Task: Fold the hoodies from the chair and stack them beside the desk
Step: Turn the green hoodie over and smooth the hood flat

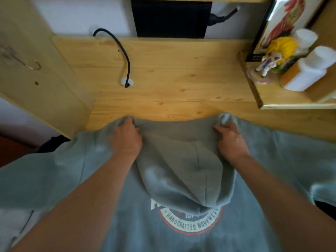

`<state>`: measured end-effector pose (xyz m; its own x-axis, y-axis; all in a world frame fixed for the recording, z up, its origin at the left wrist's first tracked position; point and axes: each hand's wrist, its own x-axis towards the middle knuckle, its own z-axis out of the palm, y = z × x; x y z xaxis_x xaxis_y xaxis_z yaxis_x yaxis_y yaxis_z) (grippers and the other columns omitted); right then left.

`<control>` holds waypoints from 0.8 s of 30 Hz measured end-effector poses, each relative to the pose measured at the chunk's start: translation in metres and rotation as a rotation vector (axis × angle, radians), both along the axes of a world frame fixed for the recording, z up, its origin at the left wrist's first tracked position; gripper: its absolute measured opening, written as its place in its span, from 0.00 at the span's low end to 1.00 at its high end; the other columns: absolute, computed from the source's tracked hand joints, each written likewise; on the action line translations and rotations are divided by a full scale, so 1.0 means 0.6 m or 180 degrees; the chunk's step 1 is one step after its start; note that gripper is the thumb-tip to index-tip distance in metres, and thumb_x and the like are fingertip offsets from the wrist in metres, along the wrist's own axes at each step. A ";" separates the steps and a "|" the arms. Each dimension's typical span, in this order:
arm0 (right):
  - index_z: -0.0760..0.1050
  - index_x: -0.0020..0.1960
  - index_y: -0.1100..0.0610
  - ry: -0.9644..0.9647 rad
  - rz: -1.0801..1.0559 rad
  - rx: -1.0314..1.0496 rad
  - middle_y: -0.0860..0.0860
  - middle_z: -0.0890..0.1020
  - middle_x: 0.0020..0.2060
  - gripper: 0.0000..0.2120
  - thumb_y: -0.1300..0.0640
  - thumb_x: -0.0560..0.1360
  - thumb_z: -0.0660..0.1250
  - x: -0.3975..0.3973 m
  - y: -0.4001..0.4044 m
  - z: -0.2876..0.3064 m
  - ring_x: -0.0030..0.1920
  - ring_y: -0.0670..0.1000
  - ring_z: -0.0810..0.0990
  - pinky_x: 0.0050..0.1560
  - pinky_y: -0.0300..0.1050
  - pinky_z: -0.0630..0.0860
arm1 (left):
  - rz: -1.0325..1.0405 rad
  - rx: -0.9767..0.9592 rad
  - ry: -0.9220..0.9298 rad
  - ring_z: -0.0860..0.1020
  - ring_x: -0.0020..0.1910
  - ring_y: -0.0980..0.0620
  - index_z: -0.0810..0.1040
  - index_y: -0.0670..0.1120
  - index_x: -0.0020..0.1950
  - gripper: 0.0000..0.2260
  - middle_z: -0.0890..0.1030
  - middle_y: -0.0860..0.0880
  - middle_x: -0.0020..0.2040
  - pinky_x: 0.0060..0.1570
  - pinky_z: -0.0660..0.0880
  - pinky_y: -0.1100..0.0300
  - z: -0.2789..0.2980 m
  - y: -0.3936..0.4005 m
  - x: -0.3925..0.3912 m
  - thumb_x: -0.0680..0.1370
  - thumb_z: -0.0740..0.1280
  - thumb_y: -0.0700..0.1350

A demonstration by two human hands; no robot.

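Observation:
A grey hoodie (72,171) lies spread over the front edge of the wooden desk (172,73), back side up, with a round "Handcrafted Workwear" print low in the view. Its hood (183,170) lies flopped back over the print. My left hand (126,138) grips the fabric at the left side of the neckline. My right hand (230,138) grips the bunched fabric at the right side of the neckline. Both sleeves spread out to the left and right past the desk's edges.
A black cable (116,46) runs into a grommet on the desk. A dark panel (171,19) stands at the back wall. A side shelf (291,99) at right holds a figurine (276,55), white bottles (309,73) and a box. A wooden cabinet side (36,70) is at left.

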<state>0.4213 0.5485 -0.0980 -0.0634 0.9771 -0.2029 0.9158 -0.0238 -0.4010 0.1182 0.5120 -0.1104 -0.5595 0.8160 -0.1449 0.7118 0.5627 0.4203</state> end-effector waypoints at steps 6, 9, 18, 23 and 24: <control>0.66 0.77 0.52 -0.0277 0.0658 0.1117 0.60 0.61 0.77 0.25 0.46 0.82 0.57 -0.009 -0.050 0.010 0.75 0.66 0.60 0.72 0.62 0.64 | -0.0820 0.0775 0.0398 0.62 0.76 0.36 0.64 0.48 0.79 0.26 0.64 0.39 0.77 0.75 0.59 0.40 0.053 -0.061 0.086 0.83 0.62 0.55; 0.59 0.80 0.48 -0.0639 0.1382 0.0752 0.54 0.61 0.79 0.31 0.36 0.81 0.45 -0.013 -0.079 -0.011 0.79 0.61 0.55 0.77 0.60 0.55 | -0.1592 0.0334 0.0639 0.55 0.81 0.38 0.63 0.58 0.80 0.27 0.58 0.44 0.82 0.79 0.53 0.40 0.027 -0.120 0.139 0.82 0.49 0.63; 0.75 0.69 0.57 0.0808 0.0754 0.0576 0.57 0.75 0.68 0.20 0.54 0.79 0.66 0.030 -0.084 -0.009 0.69 0.59 0.72 0.72 0.48 0.65 | -0.1161 0.0483 0.0429 0.68 0.72 0.39 0.67 0.47 0.78 0.24 0.70 0.40 0.74 0.71 0.67 0.45 0.004 -0.193 0.135 0.82 0.58 0.53; 0.80 0.48 0.57 0.0882 0.0598 0.0501 0.52 0.81 0.43 0.10 0.68 0.70 0.73 0.044 -0.153 0.016 0.44 0.53 0.80 0.47 0.43 0.73 | -0.0869 0.0596 -0.0067 0.78 0.48 0.43 0.78 0.46 0.50 0.08 0.78 0.46 0.48 0.48 0.70 0.54 0.028 -0.240 0.160 0.75 0.70 0.34; 0.80 0.48 0.57 0.0702 0.0594 0.0205 0.52 0.80 0.44 0.09 0.67 0.70 0.74 0.042 -0.163 0.010 0.44 0.55 0.81 0.47 0.46 0.75 | -0.1001 0.0349 -0.0135 0.78 0.48 0.43 0.78 0.46 0.49 0.07 0.78 0.47 0.48 0.48 0.72 0.52 0.021 -0.241 0.162 0.75 0.71 0.36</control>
